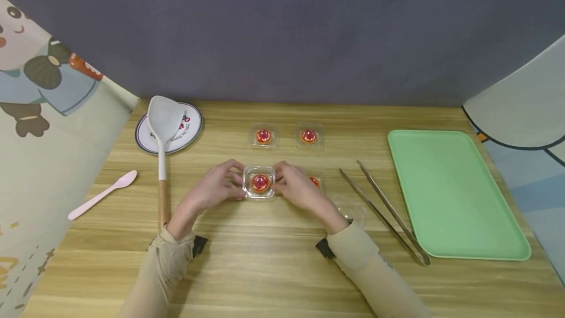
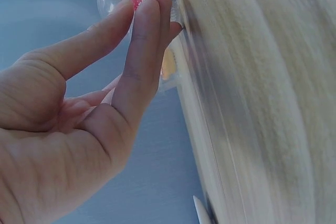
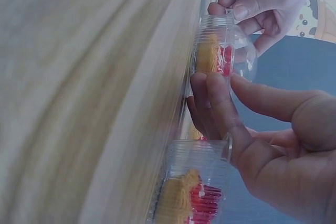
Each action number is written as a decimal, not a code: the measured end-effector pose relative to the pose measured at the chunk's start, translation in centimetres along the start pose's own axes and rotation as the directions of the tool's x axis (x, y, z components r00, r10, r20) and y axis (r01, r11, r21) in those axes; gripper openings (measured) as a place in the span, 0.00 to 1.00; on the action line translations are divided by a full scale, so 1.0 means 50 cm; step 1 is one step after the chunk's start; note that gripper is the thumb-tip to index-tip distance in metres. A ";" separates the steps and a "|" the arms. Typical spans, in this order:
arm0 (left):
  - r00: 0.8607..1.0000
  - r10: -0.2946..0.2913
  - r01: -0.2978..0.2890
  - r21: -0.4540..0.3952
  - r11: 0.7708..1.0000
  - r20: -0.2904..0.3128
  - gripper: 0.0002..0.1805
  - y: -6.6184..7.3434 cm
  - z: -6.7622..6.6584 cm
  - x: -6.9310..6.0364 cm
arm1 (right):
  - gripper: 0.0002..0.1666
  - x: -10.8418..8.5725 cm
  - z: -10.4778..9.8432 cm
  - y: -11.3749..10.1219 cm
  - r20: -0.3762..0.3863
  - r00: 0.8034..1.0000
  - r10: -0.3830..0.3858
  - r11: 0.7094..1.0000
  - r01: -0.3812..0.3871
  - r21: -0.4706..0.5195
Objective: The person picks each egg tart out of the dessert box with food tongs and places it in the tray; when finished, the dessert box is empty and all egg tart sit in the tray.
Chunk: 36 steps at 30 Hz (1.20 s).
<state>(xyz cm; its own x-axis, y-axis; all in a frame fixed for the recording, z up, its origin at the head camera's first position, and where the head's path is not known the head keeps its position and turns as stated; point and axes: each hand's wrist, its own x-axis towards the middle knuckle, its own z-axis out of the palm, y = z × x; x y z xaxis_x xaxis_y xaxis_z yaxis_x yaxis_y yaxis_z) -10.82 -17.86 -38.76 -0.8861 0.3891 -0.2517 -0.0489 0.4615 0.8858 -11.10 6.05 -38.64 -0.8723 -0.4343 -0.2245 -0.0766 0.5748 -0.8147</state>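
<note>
A clear plastic box [image 1: 259, 195] holds a small tart [image 1: 261, 183] with a red top; in the right wrist view a clear dome [image 3: 245, 59] covers this tart [image 3: 212, 56]. My left hand [image 1: 217, 185] pinches the box's left edge between thumb and fingers, and my right hand [image 1: 300, 188] pinches its right edge. Both wrist views show the thumbs on the lid side and fingertips against the box's side. Another boxed tart [image 1: 314, 181] is partly hidden behind my right hand; it appears large in the right wrist view [image 3: 202, 203].
Two more boxed tarts [image 1: 263, 136] [image 1: 309, 136] stand farther back. A clear lid [image 1: 350, 209] lies beside my right wrist, near metal tongs [image 1: 388, 215] and a green tray [image 1: 454, 195]. At left are a white spatula [image 1: 164, 119] on a plate [image 1: 194, 124] and a pink spoon [image 1: 103, 194].
</note>
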 end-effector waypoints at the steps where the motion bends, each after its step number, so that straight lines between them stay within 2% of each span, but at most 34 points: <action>1: 1.000 0.000 0.000 0.001 1.000 0.000 0.32 0.000 0.000 0.000 | 0.27 0.000 0.000 0.000 0.000 1.000 -0.002 1.000 0.002 0.001; 10: 1.000 -0.004 0.005 0.068 0.998 -0.013 0.32 0.004 -0.003 0.003 | 0.28 -0.002 0.001 0.005 -0.018 0.998 -0.064 0.998 0.064 0.011; 26: 0.998 -0.056 0.058 0.045 0.997 -0.031 0.32 0.012 0.001 -0.005 | 0.27 -0.004 0.005 0.008 -0.036 0.988 -0.149 0.988 0.147 -0.044; 33: 0.998 -0.041 0.049 0.152 0.987 -0.052 0.34 0.019 0.005 -0.004 | 0.27 -0.008 0.001 0.004 -0.075 0.988 -0.136 0.981 0.124 -0.147; 36: 0.997 -0.044 0.053 0.164 0.985 -0.058 0.34 0.022 0.005 -0.006 | 0.29 -0.010 -0.001 0.001 -0.069 0.989 -0.131 0.978 0.118 -0.169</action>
<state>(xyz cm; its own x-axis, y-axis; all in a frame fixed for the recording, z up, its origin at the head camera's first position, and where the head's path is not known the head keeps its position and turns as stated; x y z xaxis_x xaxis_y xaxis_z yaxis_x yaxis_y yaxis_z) -10.50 -17.26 -37.82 -0.9085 0.3212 -0.2674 -0.0197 0.6061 0.7952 -10.69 6.33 -38.55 -0.8861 -0.4569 -0.0780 -0.2596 0.6287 -0.7331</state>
